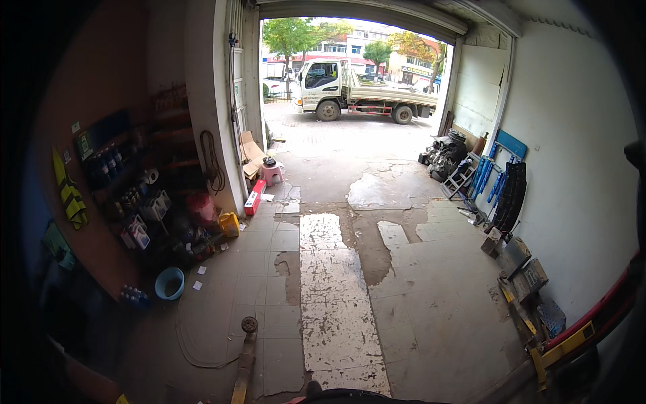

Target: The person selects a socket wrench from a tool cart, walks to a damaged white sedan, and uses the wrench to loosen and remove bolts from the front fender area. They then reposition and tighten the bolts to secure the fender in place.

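Neither of my hands can be made out. At the middle of the lower edge a dark curved shape (pixel 363 395) shows, perhaps my clothing, with a small dark tip (pixel 313 388) beside it; I cannot tell what that tip is. Nearest on the floor is a worn lift arm (pixel 243 367) with a round pad at its end, left of the pale, scuffed floor strip (pixel 336 303). A thin cable (pixel 195 361) curves over the tiles next to the arm.
Shelves with bottles (pixel 138 229), a blue basin (pixel 169 283) and a yellow jug (pixel 229 225) line the left. Along the right wall are a yellow lift arm (pixel 518 310), blue stands (pixel 488 172) and a stepladder (pixel 459 178). Outside the open doorway stands a white flatbed truck (pixel 363 91).
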`<state>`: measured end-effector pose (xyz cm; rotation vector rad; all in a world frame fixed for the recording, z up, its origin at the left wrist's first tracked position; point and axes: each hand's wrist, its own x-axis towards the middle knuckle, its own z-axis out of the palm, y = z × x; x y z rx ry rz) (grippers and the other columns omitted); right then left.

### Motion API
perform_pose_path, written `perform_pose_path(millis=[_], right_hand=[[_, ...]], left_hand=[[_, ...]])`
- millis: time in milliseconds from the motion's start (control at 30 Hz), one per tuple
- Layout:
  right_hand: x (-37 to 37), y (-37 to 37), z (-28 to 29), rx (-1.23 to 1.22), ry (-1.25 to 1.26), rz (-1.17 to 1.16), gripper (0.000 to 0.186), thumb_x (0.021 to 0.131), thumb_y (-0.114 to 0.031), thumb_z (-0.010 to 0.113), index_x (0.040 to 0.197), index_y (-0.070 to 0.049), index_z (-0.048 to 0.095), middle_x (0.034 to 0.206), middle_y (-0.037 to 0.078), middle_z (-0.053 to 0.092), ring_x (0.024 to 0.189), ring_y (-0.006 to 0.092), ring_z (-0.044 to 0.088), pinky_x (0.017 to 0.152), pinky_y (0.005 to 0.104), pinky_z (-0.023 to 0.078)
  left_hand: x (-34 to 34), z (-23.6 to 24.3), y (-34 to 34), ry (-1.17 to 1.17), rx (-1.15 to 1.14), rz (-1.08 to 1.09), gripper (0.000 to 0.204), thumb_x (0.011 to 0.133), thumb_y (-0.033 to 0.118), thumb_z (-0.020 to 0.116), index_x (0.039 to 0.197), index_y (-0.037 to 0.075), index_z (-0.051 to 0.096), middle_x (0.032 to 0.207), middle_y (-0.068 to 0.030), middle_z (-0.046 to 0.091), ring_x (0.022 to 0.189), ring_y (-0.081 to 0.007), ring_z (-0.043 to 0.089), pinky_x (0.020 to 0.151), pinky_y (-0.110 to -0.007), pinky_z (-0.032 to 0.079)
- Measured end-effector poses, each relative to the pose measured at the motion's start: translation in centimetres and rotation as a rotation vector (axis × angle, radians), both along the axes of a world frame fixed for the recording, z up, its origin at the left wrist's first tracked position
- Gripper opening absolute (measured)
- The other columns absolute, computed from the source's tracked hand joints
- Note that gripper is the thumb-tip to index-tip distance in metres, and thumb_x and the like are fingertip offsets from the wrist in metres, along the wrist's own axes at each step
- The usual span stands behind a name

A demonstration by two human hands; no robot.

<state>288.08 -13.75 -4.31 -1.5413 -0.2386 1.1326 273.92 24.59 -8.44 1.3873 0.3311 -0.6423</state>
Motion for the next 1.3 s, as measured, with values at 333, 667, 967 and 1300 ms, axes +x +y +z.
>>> perform_pose_path(millis=[333,667,967,1300], right_hand=[[30.3,7.3,1.4,0.019,0.082,-0.238,0.036,0.111,-0.029,0.064,0.135,-0.005,0.074,0.125,0.004,0.078,0.116,0.0165,0.071,0.103,0.0405,0.054],[70.2,14.3,1.1,0.027,0.067,-0.031,0.035,0.111,-0.028,0.065,0.135,-0.004,0.073,0.124,0.004,0.078,0.116,0.0157,0.070,0.102,0.0397,0.054],[98.1,29.4,0.2,0.011,0.030,-0.018,0.034,0.111,-0.028,0.065,0.134,-0.004,0.073,0.124,0.004,0.078,0.116,0.0150,0.070,0.102,0.0389,0.054],[122.5,42.7,1.9,-0.015,0.067,-0.159,0.033,0.111,-0.027,0.065,0.133,-0.003,0.073,0.123,0.004,0.077,0.116,0.0142,0.069,0.101,0.0380,0.054]], left_hand=[[37.6,1.0,10.2,-0.050,0.019,-0.261,0.034,0.112,0.036,0.068,0.118,0.003,0.075,0.104,-0.0012,0.077,0.100,-0.0138,0.071,0.090,-0.035,0.056],[67.9,2.0,18.6,0.045,0.067,-0.016,0.033,0.111,0.035,0.068,0.119,0.004,0.075,0.106,-0.0017,0.078,0.102,-0.0140,0.072,0.090,-0.035,0.055],[94.3,-2.7,32.3,0.062,0.052,0.121,0.032,0.111,0.035,0.068,0.120,0.005,0.075,0.108,-0.0021,0.078,0.103,-0.0142,0.072,0.090,-0.034,0.055],[122.9,-2.8,48.5,0.001,0.096,-0.103,0.031,0.111,0.035,0.068,0.121,0.006,0.075,0.110,-0.0026,0.079,0.105,-0.0144,0.072,0.091,-0.034,0.055]])
